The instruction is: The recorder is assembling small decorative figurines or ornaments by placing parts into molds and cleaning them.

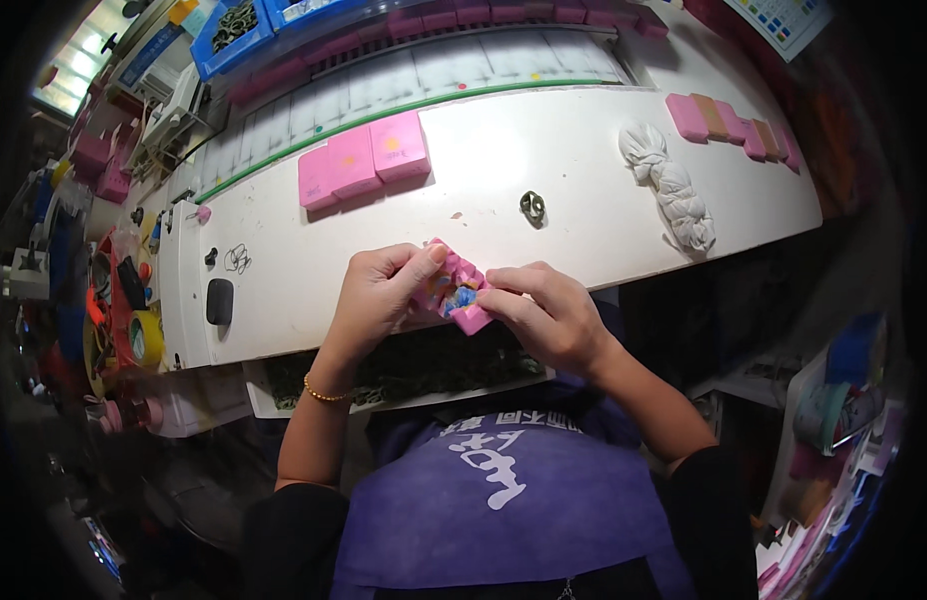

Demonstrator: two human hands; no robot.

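Observation:
Over the front edge of the white table, both hands hold an opened pink rubber-like mould (472,319) with an uneven, bumpy inside. My left hand (381,288) grips its left side, the thumb pressed on the upper edge. A small blue piece (460,299) sits in the mould's hollow. My right hand (555,312) is closed at the right edge, thumb and fingertips pinching beside the blue piece; whether they touch it I cannot tell. Beyond the hands, a small dark green ring-like piece (532,207) lies on the table.
Three pink blocks (350,162) stand side by side at the back left, before a green-edged conveyor belt (423,80). A knotted white cloth (668,185) and banded pink blocks (718,120) lie right. A black object (220,302) lies left. Below the edge is a tray of green pieces (403,395).

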